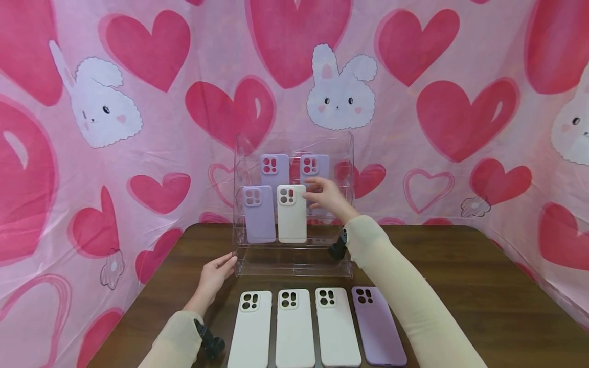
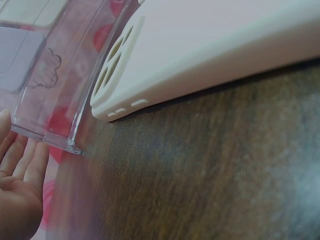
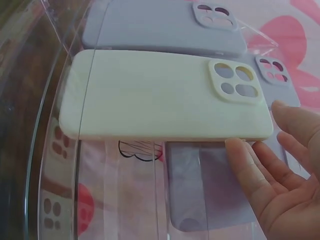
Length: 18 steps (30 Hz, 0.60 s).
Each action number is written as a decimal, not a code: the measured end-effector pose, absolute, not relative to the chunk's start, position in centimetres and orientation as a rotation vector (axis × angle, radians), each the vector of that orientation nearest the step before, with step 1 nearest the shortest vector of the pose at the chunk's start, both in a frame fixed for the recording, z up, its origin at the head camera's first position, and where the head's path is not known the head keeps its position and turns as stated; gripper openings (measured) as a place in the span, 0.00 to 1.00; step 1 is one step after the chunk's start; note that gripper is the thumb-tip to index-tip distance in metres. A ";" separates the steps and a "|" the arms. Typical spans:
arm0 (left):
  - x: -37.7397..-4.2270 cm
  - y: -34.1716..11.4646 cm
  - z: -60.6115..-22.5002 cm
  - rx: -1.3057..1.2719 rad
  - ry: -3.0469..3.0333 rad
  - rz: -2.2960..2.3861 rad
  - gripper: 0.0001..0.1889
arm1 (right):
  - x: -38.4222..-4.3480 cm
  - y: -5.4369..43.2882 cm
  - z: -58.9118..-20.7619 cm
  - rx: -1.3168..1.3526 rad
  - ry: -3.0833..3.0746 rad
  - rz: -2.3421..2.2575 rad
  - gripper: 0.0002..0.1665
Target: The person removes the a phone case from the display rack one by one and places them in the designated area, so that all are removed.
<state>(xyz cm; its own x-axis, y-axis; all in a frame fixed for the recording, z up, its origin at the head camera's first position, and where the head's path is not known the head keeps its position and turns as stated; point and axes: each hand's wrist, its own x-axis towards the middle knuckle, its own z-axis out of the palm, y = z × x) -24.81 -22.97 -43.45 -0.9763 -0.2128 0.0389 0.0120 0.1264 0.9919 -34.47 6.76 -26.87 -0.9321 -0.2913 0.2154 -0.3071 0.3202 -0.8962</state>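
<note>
A white phone case [image 1: 292,217] stands in the lower tier of a clear display stand [image 1: 294,269], beside a lavender case [image 1: 260,217]. My right hand [image 1: 329,197] is at its upper right edge; in the right wrist view one fingertip [image 3: 236,145] touches the side and the other fingers are spread. Two more lavender cases, one at left [image 1: 274,174] and one at right [image 1: 318,166], stand in the tier behind, the right one partly hidden by the hand. At the stand's lower left side my left hand [image 1: 215,276] rests its fingertips, fingers nearly straight.
On the brown table [image 1: 460,286] in front of the stand lie three white phone cases, left [image 1: 250,332], middle [image 1: 295,332] and right [image 1: 338,329], and a purple case [image 1: 378,327] partly beside my right sleeve. A pink heart-and-rabbit cloth [image 1: 391,138] hangs behind.
</note>
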 end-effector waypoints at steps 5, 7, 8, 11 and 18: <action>-24.8 -23.0 -43.4 0.192 -2.226 -1.960 0.24 | -34.5 6.2 -27.1 0.529 -2.550 1.696 0.28; -24.8 -23.0 -43.3 0.190 -2.227 -1.958 0.24 | -34.5 6.1 -27.1 0.517 -2.553 1.684 0.27; -24.8 -23.0 -43.3 0.190 -2.227 -1.958 0.24 | -34.5 6.1 -27.2 0.515 -2.548 1.686 0.27; -24.8 -23.0 -43.3 0.191 -2.226 -1.958 0.23 | -34.5 6.1 -27.3 0.500 -2.535 1.691 0.24; -24.6 -22.9 -43.2 0.178 -2.224 -1.957 0.24 | -34.4 6.2 -27.4 0.511 -2.488 1.705 0.17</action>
<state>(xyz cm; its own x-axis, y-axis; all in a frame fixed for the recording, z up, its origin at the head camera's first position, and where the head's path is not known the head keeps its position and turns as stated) -24.63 -22.93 -43.16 -0.9778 -0.2031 0.0514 0.0251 0.1300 0.9912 -34.41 6.19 -27.38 -0.9409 -0.2248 0.2533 -0.3173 0.3241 -0.8912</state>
